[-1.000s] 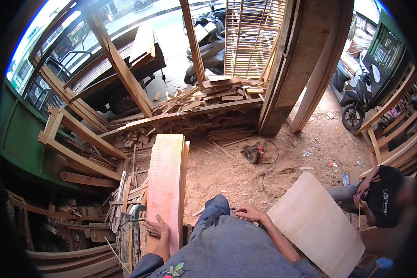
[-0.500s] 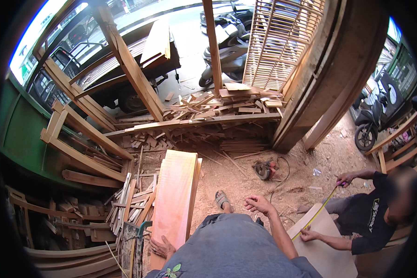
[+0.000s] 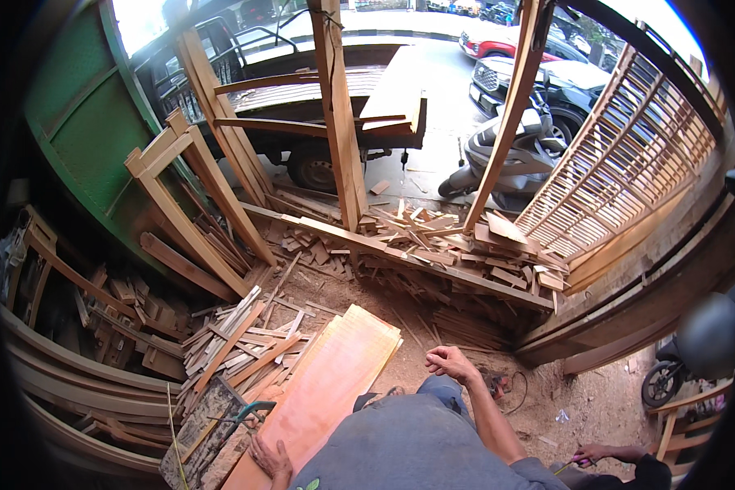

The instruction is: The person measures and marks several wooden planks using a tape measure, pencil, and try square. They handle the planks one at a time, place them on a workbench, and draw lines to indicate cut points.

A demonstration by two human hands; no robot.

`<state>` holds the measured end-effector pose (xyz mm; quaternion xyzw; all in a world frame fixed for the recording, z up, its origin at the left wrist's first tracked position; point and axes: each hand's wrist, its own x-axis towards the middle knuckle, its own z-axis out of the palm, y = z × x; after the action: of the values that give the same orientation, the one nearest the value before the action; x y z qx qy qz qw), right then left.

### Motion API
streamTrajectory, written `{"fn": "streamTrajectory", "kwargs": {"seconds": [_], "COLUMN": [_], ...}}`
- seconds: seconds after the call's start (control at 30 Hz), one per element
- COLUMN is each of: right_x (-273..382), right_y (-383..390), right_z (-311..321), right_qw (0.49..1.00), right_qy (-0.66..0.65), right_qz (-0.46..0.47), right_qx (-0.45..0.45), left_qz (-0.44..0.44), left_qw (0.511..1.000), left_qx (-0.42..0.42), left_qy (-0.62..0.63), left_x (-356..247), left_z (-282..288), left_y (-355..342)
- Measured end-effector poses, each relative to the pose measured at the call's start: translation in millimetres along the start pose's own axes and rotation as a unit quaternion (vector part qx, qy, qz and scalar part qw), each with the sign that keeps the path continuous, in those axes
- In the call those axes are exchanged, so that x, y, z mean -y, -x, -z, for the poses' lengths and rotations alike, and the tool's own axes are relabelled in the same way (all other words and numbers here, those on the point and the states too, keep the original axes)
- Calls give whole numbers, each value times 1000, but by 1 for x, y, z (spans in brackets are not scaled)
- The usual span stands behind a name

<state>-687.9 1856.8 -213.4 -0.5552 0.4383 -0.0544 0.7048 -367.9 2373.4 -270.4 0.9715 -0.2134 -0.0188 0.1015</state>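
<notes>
My left hand (image 3: 274, 462) lies with its fingers spread on the surface of a wide reddish-brown board (image 3: 331, 371), near its close end. The board slants away from me; another board edge shows beneath it. My right hand (image 3: 454, 364) is raised in the air beside the board's far right side, fingers loosely curled and nothing seen in them. Left of the board, a tool with a teal curved handle (image 3: 257, 410) rests by a worn, dusty block (image 3: 208, 425).
Thin wood strips (image 3: 237, 335) are heaped left of the board. Offcuts (image 3: 498, 253) pile along a low beam ahead. A red and dark power tool (image 3: 498, 384), partly hidden, sits on the sawdust floor. At lower right, a co-worker's hand (image 3: 588, 454) shows. A slatted wooden panel (image 3: 629, 163) leans right.
My view has swung left, bringing more of the street into sight and mostly losing the co-worker. My left hand stays on the board. My right hand remains raised, its fingers more curled.
</notes>
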Motion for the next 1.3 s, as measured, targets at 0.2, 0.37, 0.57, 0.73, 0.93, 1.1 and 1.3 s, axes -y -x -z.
{"fn": "streamTrajectory", "kwargs": {"seconds": [0.2, 0.37, 0.57, 0.73, 0.93, 1.1, 1.3], "right_x": [79, 162, 245, 337, 467, 545, 581], "right_y": [-77, -151, -242, -341, -461, -539, -579], "right_z": [13, 28, 76, 156, 240, 267, 267], "right_qw": [998, 992, 991, 977, 899, 833, 822], "right_qy": [43, 58, 37, 55, 165, 261, 406], "right_qz": [26, 101, 124, 205, 348, 407, 272], "right_qx": [46, 48, 40, -23, -209, -269, -292], "left_qz": [44, 198, 255, 241, 301, 324, 281], "left_qw": [996, 980, 953, 967, 952, 944, 958], "left_qx": [-64, -22, -157, -86, -45, 22, 6], "left_qy": [-36, 1, -51, 6, 36, 55, 59], "left_x": [1, -30, -164, -279, -346, -349, -333], "left_z": [-8, -6, -49, -89, -60, -50, -65], "left_y": [6, 5, -29, -45, -66, -73, -64]}}
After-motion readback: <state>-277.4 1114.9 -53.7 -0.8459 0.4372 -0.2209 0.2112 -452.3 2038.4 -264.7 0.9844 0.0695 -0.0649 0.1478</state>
